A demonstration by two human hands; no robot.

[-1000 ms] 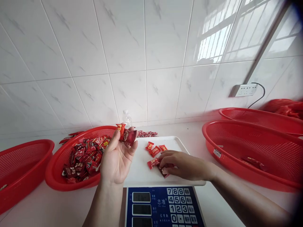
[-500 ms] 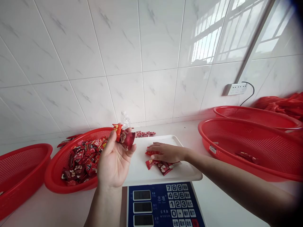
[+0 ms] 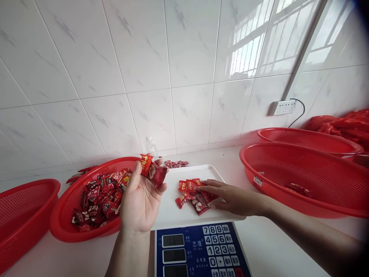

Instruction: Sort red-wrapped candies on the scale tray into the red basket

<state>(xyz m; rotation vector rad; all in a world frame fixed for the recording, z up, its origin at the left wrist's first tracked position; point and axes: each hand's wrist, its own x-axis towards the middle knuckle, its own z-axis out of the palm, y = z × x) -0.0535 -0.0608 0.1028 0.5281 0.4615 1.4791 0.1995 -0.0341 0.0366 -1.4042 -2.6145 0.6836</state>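
My left hand (image 3: 140, 207) is raised palm up over the left side of the white scale tray (image 3: 170, 220). Its fingers hold wrapped candies: a red-and-yellow one (image 3: 146, 163) and a dark red one (image 3: 157, 175). My right hand (image 3: 238, 197) is low over the tray's right side with fingers stretched out. Its fingertips are at the right edge of a small group of wrapped candies (image 3: 198, 204) on the tray; whether it presses on them is hard to tell. Below the tray is the blue panel (image 3: 193, 256) of the scale, with displays and number keys.
Left of the tray stands a red basket (image 3: 59, 227) heaped with wrapped candies, beside another red basket (image 3: 25, 227). Two red baskets (image 3: 291, 165) stand at the right, the nearer with a few packets. A clear bottle (image 3: 150, 145) and small packets (image 3: 176, 164) lie near the tiled wall.
My right hand has slid rightward, uncovering the red-and-yellow candies on the tray. My left hand still holds its candies, slightly tilted. The view has shifted a little.
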